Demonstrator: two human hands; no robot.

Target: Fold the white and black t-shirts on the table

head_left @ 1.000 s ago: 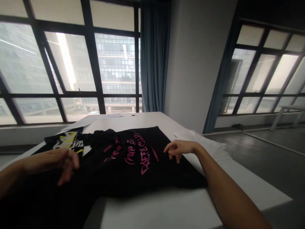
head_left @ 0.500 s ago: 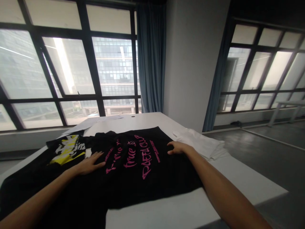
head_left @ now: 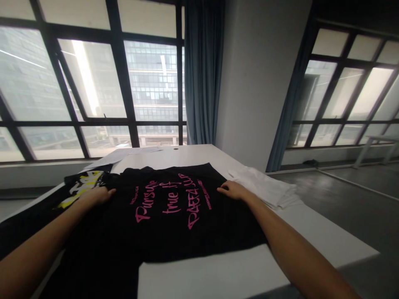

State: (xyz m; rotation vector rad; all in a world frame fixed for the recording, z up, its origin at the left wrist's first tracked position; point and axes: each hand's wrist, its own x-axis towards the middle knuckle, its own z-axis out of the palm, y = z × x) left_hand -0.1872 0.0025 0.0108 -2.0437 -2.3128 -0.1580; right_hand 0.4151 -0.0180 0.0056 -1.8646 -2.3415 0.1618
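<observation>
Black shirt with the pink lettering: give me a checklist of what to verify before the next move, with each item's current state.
1. Black shirt has its pink lettering facing up: ok.
2. Right hand is at the shirt, beyond the lettering's right end: ok.
3. Left hand has a firm hold on fabric: cannot tell.
4. White cloth lies clear of the lettering: ok, off to its right.
5. All black fabric is within view: not ok, some runs out at the bottom.
</observation>
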